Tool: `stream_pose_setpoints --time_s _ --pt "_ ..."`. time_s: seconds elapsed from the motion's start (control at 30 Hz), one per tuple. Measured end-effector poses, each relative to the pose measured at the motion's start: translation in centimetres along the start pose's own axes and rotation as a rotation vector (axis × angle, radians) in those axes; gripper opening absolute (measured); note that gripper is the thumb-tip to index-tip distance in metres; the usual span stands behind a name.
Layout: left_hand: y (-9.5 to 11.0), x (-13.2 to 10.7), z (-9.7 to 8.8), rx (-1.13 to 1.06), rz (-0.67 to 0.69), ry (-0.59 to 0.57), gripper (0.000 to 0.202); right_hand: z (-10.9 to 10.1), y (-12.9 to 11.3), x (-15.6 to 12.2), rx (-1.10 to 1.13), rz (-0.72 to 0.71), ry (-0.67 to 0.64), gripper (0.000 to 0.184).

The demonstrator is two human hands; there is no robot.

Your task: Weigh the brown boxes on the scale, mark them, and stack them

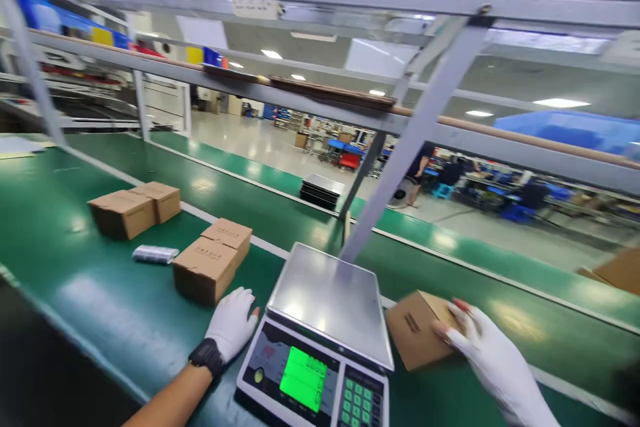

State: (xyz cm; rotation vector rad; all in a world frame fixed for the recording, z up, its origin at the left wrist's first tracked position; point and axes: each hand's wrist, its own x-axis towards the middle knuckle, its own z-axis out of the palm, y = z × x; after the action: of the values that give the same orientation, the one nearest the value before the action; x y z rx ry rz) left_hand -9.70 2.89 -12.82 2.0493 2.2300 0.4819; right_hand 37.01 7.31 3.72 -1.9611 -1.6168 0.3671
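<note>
My right hand (473, 333), in a white glove with bare fingertips showing, grips a small brown cardboard box (413, 333) by its right side. That box is tilted, just right of a digital weighing scale (327, 293) with a bare metal pan and a lit green display. On the other side of the scale, my left hand (233, 323) is gloved in white, a black band at its wrist. Its fingers are stretched out and hold nothing. They lie close to a pair of cardboard boxes (213, 257); whether they touch cannot be made out.
More cardboard boxes (135, 207) stand at the left of the green worktop (95, 300), near a wrapped silvery roll (155, 254). A slanted metal post (415, 140) rises behind the scale. Dark stacked trays (321, 191) sit beyond. A person (417, 173) is in the background.
</note>
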Motion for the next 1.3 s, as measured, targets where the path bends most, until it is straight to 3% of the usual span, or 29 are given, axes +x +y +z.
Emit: stream_pose_setpoints --time_s 0.07,0.13,0.2,0.33,0.43,0.53,0.6,0.67,0.73,0.8,0.83,0.9,1.03,1.17,1.3 --pt "-0.3 0.1 -0.2 0.036 -0.004 -0.051 0.041 -0.2 -3.9 -1.0 -0.263 -0.132 0.059 0.082" --pt "-0.5 0.1 -0.5 0.073 -0.006 -0.088 0.043 -0.1 -7.1 -1.1 -0.403 -0.147 0.084 0.075" --pt "-0.4 0.1 -0.8 0.106 -0.004 -0.116 0.045 -0.4 -8.4 -0.6 -0.341 -0.083 0.034 0.072" --pt "-0.2 0.3 -1.1 0.182 -0.009 -0.188 0.050 -2.0 -7.4 -0.1 -0.063 0.022 0.055 0.071" --pt "-0.1 0.5 -1.3 0.223 -0.003 -0.246 0.051 -1.7 -8.6 -1.2 0.008 -0.067 0.066 0.073" --pt "-0.2 0.7 -1.4 0.226 0.006 -0.272 0.055 0.4 -12.1 -3.2 -0.126 -0.221 0.013 0.067" --pt "-0.4 0.8 -1.3 0.203 0.013 -0.260 0.058 1.7 -14.4 -4.1 -0.169 -0.302 -0.023 0.063" --pt "-0.6 0.8 -1.1 0.168 0.029 -0.219 0.059 2.4 -15.4 -4.4 -0.077 -0.338 -0.099 0.063" --pt "-0.8 0.7 -1.0 0.142 0.031 -0.188 0.058 3.0 -14.6 -3.9 0.094 -0.349 -0.099 0.058" --pt "-0.8 0.5 -1.1 0.129 0.021 -0.178 0.057 4.3 -11.7 -2.9 0.280 -0.312 -0.012 0.049" --pt "-0.8 0.4 -1.2 0.118 0.019 -0.168 0.056 5.4 -9.6 -2.3 0.356 -0.258 0.022 0.048" --pt "-0.8 0.2 -1.4 0.088 0.026 -0.133 0.053 8.4 -4.9 -1.8 0.481 -0.029 -0.043 0.053" --pt "-0.9 0.0 -1.4 0.042 0.036 -0.086 0.049 14.3 2.7 -4.9 0.320 0.143 -0.049 0.049" --pt "-1.0 0.2 -1.5 -0.006 0.043 -0.067 0.050 16.2 4.2 -9.8 0.329 0.209 -0.029 0.050" --pt "-0.8 0.1 -1.5 -0.112 0.025 -0.043 0.051 15.9 3.2 -11.4 0.347 0.222 -0.041 0.065"
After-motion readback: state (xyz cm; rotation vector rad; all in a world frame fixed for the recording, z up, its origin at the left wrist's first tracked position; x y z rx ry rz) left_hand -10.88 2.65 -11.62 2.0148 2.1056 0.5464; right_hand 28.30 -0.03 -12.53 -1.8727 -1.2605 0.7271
